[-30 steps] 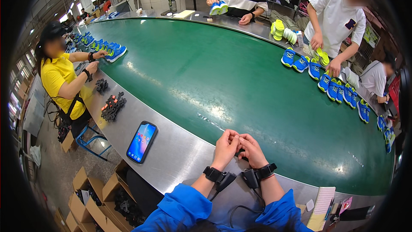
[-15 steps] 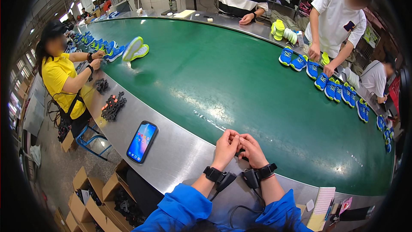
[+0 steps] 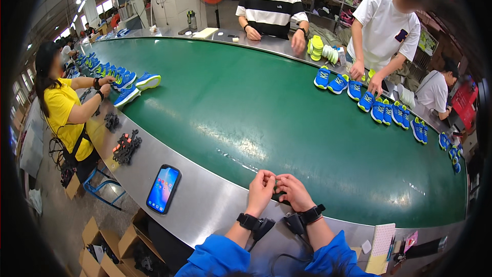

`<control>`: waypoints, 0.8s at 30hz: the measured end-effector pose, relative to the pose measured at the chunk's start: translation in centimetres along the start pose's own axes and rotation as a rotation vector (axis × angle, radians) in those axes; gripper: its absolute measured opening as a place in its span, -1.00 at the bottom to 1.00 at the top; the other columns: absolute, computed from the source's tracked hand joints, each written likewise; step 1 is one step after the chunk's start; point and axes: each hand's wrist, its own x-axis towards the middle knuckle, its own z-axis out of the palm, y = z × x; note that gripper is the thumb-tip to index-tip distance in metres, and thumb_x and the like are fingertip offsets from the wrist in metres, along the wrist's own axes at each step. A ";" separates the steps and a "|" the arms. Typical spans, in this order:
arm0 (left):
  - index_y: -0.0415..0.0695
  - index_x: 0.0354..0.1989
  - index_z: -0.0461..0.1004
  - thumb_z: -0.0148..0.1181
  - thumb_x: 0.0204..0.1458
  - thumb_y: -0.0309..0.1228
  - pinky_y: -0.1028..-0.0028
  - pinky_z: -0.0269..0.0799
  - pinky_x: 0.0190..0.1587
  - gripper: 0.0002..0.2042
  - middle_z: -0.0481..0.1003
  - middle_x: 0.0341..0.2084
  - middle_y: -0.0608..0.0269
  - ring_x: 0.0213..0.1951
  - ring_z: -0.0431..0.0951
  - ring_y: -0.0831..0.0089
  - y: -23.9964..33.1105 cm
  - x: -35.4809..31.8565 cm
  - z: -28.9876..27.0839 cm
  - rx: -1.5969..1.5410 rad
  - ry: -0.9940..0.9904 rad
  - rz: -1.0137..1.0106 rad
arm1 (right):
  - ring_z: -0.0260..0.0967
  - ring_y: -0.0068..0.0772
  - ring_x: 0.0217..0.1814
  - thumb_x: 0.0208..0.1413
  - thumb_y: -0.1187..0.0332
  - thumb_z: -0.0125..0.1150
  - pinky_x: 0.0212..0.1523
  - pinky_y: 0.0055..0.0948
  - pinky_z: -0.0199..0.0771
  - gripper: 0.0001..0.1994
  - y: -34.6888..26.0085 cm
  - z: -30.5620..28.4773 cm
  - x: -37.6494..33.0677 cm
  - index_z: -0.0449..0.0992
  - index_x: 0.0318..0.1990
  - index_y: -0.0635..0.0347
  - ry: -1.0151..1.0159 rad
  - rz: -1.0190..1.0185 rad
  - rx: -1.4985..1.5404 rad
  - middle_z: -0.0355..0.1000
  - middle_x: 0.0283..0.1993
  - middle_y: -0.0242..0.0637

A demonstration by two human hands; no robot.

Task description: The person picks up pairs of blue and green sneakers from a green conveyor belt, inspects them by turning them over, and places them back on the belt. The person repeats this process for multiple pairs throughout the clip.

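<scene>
At the near edge of the green conveyor belt [image 3: 215, 102], my left hand [image 3: 261, 192] has thumb and fingertips pinched together. Anything in that pinch is too small to make out. Close beside it, my right hand [image 3: 295, 193] curls with its fingertips drawn in toward the left one. A small dark object [image 3: 280, 196] shows under the right fingers, but its kind is unclear. Both wrists wear black straps with cabled boxes. Left of my hands, a phone [image 3: 164, 189] with a lit screen lies on the metal table edge [image 3: 205, 210].
Dark small parts [image 3: 126, 147], some orange, lie left on the metal edge. Blue shoes [image 3: 366, 101] line the far right; more shoes [image 3: 126, 95] sit by a yellow-shirted worker [image 3: 69, 107]. Two workers stand across. A notepad [image 3: 382, 246] lies right; open cartons [image 3: 102, 249] stand below left.
My hands have drawn slightly apart. The pair of shoes at the left, tilted with soles showing before, now rests on the belt. The striped-shirt worker's arms have come down. The whole view has shifted.
</scene>
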 end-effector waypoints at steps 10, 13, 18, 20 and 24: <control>-0.16 -0.19 0.43 0.16 0.21 -0.40 0.62 0.35 -0.37 -0.88 0.39 -0.47 0.44 -0.43 0.39 0.69 1.0 -0.3 0.5 -0.233 -0.040 -0.012 | 0.45 -0.35 -0.32 0.21 0.42 0.04 -0.40 -0.42 0.48 -0.78 -18.6 -10.3 15.2 0.34 0.00 0.18 0.130 -0.061 -0.287 0.39 -0.28 -0.29; -0.16 -0.12 0.41 0.11 0.24 -0.41 0.61 0.35 -0.24 -0.87 0.38 -0.37 0.40 -0.33 0.42 0.66 1.2 -0.3 -0.5 -0.421 -0.097 -0.080 | 0.47 -0.19 -0.38 0.09 0.58 -0.05 -0.51 -0.32 0.58 -0.59 -22.9 -15.4 22.5 0.20 0.12 0.11 0.417 -0.198 -0.276 0.30 -0.36 -0.23; -0.17 -0.09 0.39 0.05 0.27 -0.39 0.60 0.30 -0.19 -0.86 0.36 -0.34 0.40 -0.30 0.36 0.66 1.2 -0.4 -0.9 -0.431 -0.120 -0.118 | 0.20 -0.04 0.19 0.05 0.62 0.07 -0.16 -0.04 0.69 -0.31 -26.1 -27.5 33.1 0.03 0.34 -0.07 0.648 -0.426 -0.148 0.05 0.25 -0.01; -0.18 -0.08 0.38 0.06 0.26 -0.42 0.59 0.29 -0.16 -0.86 0.34 -0.33 0.40 -0.29 0.36 0.65 -1.2 -1.0 -0.5 -0.440 -0.146 -0.086 | 0.14 0.01 0.28 0.09 0.62 0.10 -0.09 -0.01 0.68 -0.25 -25.6 -28.4 36.3 -0.06 0.40 -0.09 0.577 -0.449 0.025 -0.01 0.34 0.00; -0.17 -0.25 0.44 0.18 0.18 -0.40 0.63 0.28 -0.22 -0.89 0.37 -0.34 0.36 -0.30 0.35 0.67 1.3 -1.9 0.1 -0.356 -0.022 -0.151 | 0.38 -0.01 0.13 0.17 0.63 0.10 -0.01 -0.17 0.65 -0.23 -24.3 -27.9 40.0 -0.12 0.44 -0.15 0.477 -0.612 0.063 0.02 0.36 -0.03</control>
